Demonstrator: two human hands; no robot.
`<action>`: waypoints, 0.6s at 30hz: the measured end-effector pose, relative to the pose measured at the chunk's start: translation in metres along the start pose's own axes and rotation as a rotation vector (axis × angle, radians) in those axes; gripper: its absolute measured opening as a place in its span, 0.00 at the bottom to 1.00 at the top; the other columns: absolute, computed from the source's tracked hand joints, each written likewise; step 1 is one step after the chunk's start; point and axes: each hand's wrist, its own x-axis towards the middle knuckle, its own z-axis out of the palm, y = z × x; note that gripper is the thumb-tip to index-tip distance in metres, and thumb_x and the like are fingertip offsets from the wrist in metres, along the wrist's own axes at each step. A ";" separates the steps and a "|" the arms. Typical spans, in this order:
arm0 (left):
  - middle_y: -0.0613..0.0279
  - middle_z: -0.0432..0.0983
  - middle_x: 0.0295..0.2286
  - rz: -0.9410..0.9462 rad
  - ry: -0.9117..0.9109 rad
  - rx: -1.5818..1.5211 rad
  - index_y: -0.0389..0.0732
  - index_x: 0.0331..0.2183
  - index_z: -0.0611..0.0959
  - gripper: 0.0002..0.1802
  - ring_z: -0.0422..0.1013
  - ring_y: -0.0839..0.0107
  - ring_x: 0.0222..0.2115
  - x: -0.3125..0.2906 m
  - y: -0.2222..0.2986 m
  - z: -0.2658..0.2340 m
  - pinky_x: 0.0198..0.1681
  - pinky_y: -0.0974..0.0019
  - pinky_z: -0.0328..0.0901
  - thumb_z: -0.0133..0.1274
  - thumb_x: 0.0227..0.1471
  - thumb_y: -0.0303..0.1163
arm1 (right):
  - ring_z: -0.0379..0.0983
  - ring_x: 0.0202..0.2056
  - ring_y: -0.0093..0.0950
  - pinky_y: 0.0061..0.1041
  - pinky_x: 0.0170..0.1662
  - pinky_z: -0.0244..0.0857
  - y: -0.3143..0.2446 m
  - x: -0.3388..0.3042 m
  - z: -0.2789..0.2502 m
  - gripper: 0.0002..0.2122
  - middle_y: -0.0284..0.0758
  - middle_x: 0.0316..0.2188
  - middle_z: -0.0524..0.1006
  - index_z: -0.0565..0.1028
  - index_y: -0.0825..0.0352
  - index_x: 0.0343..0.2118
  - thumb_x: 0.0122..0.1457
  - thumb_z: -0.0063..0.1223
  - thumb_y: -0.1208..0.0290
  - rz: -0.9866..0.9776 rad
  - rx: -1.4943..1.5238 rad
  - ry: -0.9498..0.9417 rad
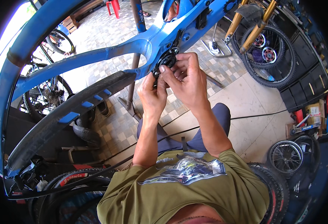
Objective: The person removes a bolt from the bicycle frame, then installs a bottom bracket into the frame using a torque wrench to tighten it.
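Observation:
A blue bicycle frame (96, 56) hangs in front of me on a repair stand. At its bottom bracket sits a black round toothed part (167, 59). My right hand (184, 80) pinches this part from the right with thumb and fingers. Just below and to the left, my left hand (152, 95) reaches up, its fingertips touching the underside of the same part. A black chainstay guard (70, 115) with blue blocks runs down to the left of my hands.
The stand's dark post (136, 41) rises behind the frame. A bike with gold fork legs (257, 31) and a wheel stands at the back right. Small wheels (286, 156) lie at the right, tyres (78, 179) at the lower left. A black cable crosses the tiled floor (253, 112).

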 end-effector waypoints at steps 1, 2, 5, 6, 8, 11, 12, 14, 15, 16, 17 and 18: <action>0.64 0.80 0.28 0.006 0.001 0.004 0.31 0.38 0.84 0.07 0.71 0.80 0.32 0.000 0.000 0.000 0.36 0.72 0.68 0.52 0.62 0.22 | 0.77 0.22 0.30 0.27 0.25 0.70 0.005 0.002 0.006 0.21 0.37 0.24 0.78 0.67 0.69 0.39 0.53 0.70 0.67 -0.099 0.001 0.056; 0.64 0.80 0.28 0.008 0.006 0.007 0.31 0.38 0.84 0.07 0.71 0.80 0.32 -0.001 -0.001 -0.001 0.36 0.72 0.68 0.52 0.62 0.22 | 0.77 0.22 0.31 0.28 0.26 0.71 0.001 0.003 0.008 0.20 0.38 0.24 0.77 0.67 0.69 0.38 0.53 0.69 0.67 -0.078 -0.011 0.039; 0.64 0.80 0.28 0.034 0.024 -0.003 0.31 0.37 0.84 0.07 0.71 0.80 0.32 -0.001 -0.006 0.000 0.36 0.70 0.69 0.53 0.61 0.23 | 0.76 0.26 0.35 0.33 0.29 0.72 -0.008 0.005 0.008 0.18 0.39 0.26 0.75 0.67 0.68 0.36 0.52 0.68 0.66 -0.112 -0.120 0.004; 0.64 0.80 0.28 0.046 0.031 -0.010 0.31 0.37 0.84 0.07 0.71 0.80 0.32 -0.001 -0.007 0.001 0.37 0.70 0.69 0.53 0.61 0.23 | 0.76 0.28 0.37 0.35 0.30 0.72 -0.008 0.006 0.006 0.17 0.40 0.27 0.75 0.68 0.68 0.35 0.52 0.67 0.66 -0.187 -0.204 0.004; 0.63 0.80 0.27 0.025 0.012 0.003 0.31 0.38 0.84 0.07 0.71 0.80 0.32 -0.001 -0.006 0.000 0.37 0.70 0.69 0.52 0.61 0.22 | 0.75 0.31 0.39 0.38 0.32 0.71 -0.006 0.008 0.003 0.16 0.40 0.30 0.74 0.68 0.66 0.34 0.51 0.66 0.66 -0.360 -0.372 0.018; 0.51 0.74 0.24 0.040 0.044 -0.033 0.31 0.31 0.79 0.02 0.70 0.60 0.25 0.000 -0.010 0.004 0.29 0.63 0.65 0.54 0.56 0.20 | 0.73 0.39 0.39 0.40 0.34 0.71 -0.003 0.007 -0.003 0.15 0.39 0.38 0.73 0.70 0.63 0.36 0.51 0.66 0.68 -0.530 -0.547 -0.006; 0.45 0.72 0.22 0.054 0.068 -0.055 0.32 0.28 0.77 0.04 0.70 0.50 0.21 0.001 -0.011 0.004 0.25 0.59 0.63 0.55 0.54 0.19 | 0.74 0.36 0.37 0.38 0.34 0.71 -0.004 0.006 -0.004 0.16 0.39 0.36 0.74 0.70 0.65 0.38 0.51 0.67 0.68 -0.508 -0.483 0.010; 0.45 0.72 0.22 0.025 0.052 -0.059 0.32 0.29 0.77 0.02 0.70 0.51 0.21 -0.001 -0.005 0.002 0.25 0.59 0.63 0.55 0.54 0.19 | 0.75 0.29 0.33 0.32 0.33 0.70 -0.004 0.006 -0.006 0.20 0.39 0.32 0.77 0.72 0.69 0.43 0.52 0.69 0.69 -0.460 -0.354 0.044; 0.46 0.72 0.22 0.011 0.043 -0.061 0.32 0.30 0.78 0.02 0.70 0.52 0.21 -0.001 -0.001 0.002 0.25 0.58 0.63 0.55 0.54 0.19 | 0.76 0.29 0.34 0.33 0.32 0.71 -0.004 0.006 -0.006 0.19 0.39 0.31 0.77 0.70 0.69 0.42 0.51 0.69 0.69 -0.303 -0.251 0.019; 0.46 0.72 0.23 0.033 0.051 -0.060 0.32 0.30 0.78 0.02 0.70 0.52 0.21 0.001 0.002 0.003 0.25 0.58 0.63 0.55 0.54 0.19 | 0.77 0.28 0.35 0.33 0.30 0.71 -0.004 0.005 -0.006 0.19 0.40 0.29 0.77 0.69 0.69 0.40 0.51 0.69 0.69 -0.146 -0.149 -0.005; 0.46 0.72 0.23 0.055 0.059 -0.056 0.32 0.30 0.78 0.02 0.70 0.52 0.21 0.003 0.005 0.003 0.25 0.58 0.63 0.55 0.54 0.20 | 0.77 0.27 0.36 0.33 0.29 0.71 -0.005 0.005 -0.006 0.19 0.40 0.27 0.78 0.68 0.69 0.39 0.50 0.69 0.70 0.012 -0.042 -0.031; 0.46 0.72 0.23 0.077 0.067 -0.051 0.32 0.30 0.78 0.02 0.70 0.53 0.21 0.004 0.006 0.002 0.25 0.58 0.63 0.55 0.54 0.20 | 0.77 0.25 0.36 0.33 0.28 0.71 -0.005 0.004 -0.002 0.19 0.40 0.26 0.78 0.67 0.69 0.38 0.51 0.68 0.69 -0.001 -0.021 -0.017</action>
